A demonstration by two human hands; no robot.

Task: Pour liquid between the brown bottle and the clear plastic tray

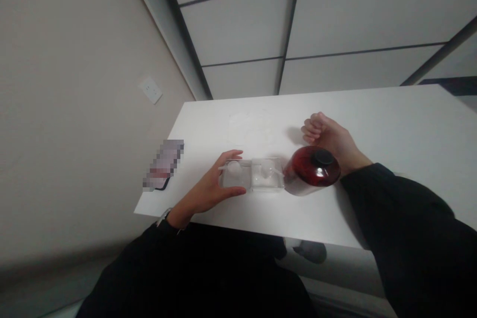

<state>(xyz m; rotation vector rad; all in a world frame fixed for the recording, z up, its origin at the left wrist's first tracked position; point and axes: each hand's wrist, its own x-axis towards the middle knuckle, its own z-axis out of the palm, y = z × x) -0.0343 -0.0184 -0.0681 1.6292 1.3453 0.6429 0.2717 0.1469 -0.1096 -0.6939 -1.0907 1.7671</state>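
A clear seasoning box (pixel 252 176) with two compartments sits on the white table, a small clear spoon showing in each half. My left hand (pixel 208 185) is wrapped round its left end, thumb along the near side and fingers along the far side. Against the box's right end stands a dark red, shiny bottle (pixel 303 171) with a black cap (pixel 322 157), its lower part paler. Just beyond that bottle, my right hand (pixel 330 136) rests on its side with the fingers curled into a loose fist. Nothing shows in it, and the bottle covers part of the wrist.
A phone (pixel 164 164), partly blurred out, lies at the table's left edge. The white table (pixel 391 129) meets a wall with a socket (pixel 151 90) on the left. Large white panels (pixel 238 30) with dark strips stand behind it.
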